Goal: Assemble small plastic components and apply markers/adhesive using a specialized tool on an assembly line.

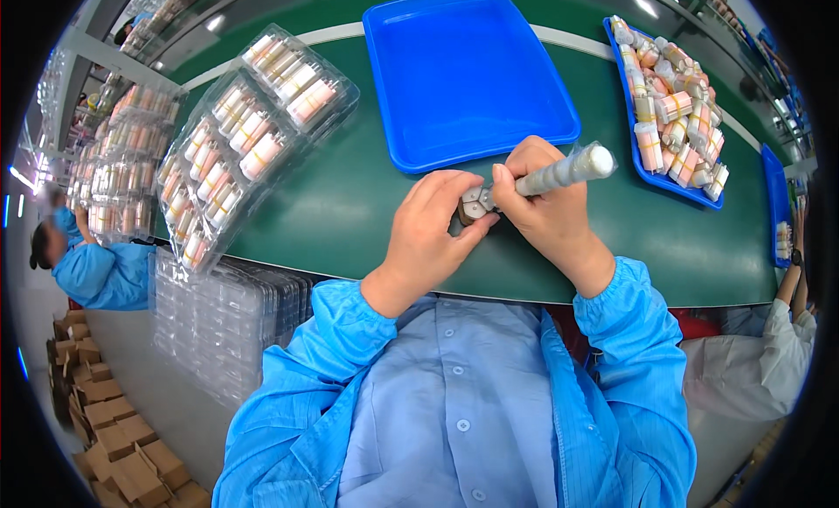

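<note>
My left hand [426, 233] is closed, thumb and fingers around a small bundle of metal-ended cylinders [473, 204], silver tops facing up. In my right hand [559, 224] is a grey-white rod [572, 169] wrapped in clear film, with a round white end pointing up and to the right. The rod's lower end meets or lies very close to the bundle; which of these, I cannot tell. Both hands are above the green table [350, 211], near its front edge. Beyond them lies a bare blue tray [463, 71].
At right, a blue tray [642, 158] is heaped with banded pink-and-silver bundles [673, 106]. Clear compartment trays [293, 150] with similar bundles stand at left. Empty clear trays [218, 333] are stacked below the table. Cartons [131, 447] sit on the floor; people [100, 268] work on both sides.
</note>
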The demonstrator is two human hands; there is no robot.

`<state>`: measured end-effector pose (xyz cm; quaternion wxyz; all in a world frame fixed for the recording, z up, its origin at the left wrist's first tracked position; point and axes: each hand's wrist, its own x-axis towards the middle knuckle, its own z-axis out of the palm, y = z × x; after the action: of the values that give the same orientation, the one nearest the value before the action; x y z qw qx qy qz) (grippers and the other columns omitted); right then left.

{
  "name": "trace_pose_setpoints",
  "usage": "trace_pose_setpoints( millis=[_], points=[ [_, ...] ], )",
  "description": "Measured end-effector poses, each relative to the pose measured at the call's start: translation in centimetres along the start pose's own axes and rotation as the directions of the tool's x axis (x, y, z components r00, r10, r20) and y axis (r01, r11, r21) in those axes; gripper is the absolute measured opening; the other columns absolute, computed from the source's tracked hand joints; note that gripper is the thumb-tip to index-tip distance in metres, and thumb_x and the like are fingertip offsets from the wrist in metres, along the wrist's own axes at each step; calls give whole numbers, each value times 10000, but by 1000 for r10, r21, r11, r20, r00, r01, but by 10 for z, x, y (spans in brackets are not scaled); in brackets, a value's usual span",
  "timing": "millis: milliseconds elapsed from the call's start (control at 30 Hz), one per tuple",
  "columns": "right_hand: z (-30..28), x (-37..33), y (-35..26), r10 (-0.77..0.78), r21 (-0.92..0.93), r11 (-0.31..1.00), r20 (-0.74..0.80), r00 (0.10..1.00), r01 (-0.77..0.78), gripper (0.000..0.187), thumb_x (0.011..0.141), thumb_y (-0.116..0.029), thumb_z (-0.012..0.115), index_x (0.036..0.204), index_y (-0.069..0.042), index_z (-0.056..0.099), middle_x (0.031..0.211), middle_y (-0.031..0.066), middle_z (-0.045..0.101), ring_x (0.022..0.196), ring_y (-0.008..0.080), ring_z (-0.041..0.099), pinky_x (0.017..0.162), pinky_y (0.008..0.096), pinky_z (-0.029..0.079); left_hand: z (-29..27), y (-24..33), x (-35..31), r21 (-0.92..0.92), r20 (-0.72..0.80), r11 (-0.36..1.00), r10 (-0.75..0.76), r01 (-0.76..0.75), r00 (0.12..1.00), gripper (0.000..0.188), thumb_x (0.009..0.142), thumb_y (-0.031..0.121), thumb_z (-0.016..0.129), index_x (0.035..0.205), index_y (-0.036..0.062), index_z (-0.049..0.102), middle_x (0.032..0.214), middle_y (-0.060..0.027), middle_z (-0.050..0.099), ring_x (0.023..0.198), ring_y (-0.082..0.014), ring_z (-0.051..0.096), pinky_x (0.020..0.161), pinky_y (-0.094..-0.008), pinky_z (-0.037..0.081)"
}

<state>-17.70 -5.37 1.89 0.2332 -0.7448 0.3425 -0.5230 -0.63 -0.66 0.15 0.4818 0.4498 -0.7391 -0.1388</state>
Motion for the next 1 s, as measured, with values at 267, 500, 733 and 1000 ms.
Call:
trace_pose_setpoints(
  millis=[267,500,733,1000],
  points=[
    [2,-1,-7,52,-78,996,21,998,-51,200,851,-60,748,736,-44,585,666,70,603,563,211,609,516,341,457,3,0,-3,62,-20,997,-54,55,998,512,701,70,863,1147,31,617,997,-123,636,890,-295,635,756,-395,519],
    [-7,7,-6,124,135,984,-39,992,-118,200,890,-47,717,746,-39,578,704,32,566,595,110,516,529,298,384,-3,-5,-11,-200,114,966,-141,161,983,698,773,-58,708,1397,32,408,1205,-142,672,1087,-222,661,962,-345,512],
    [-2,5,3,103,88,991,31,994,-105,200,898,-63,723,768,-44,572,682,19,550,578,105,509,524,298,390,-6,-3,0,-185,184,970,-121,155,975,732,747,-36,703,1411,23,402,1176,-165,663,1078,-327,649,912,-408,529],
    [5,3,6,117,80,989,51,992,-121,191,879,-67,732,763,-44,583,695,23,574,598,113,540,535,297,404,2,-4,-3,204,80,971,-146,127,986,790,700,88,887,1371,46,472,1071,-115,653,948,-267,654,853,-359,536]
  ],
)
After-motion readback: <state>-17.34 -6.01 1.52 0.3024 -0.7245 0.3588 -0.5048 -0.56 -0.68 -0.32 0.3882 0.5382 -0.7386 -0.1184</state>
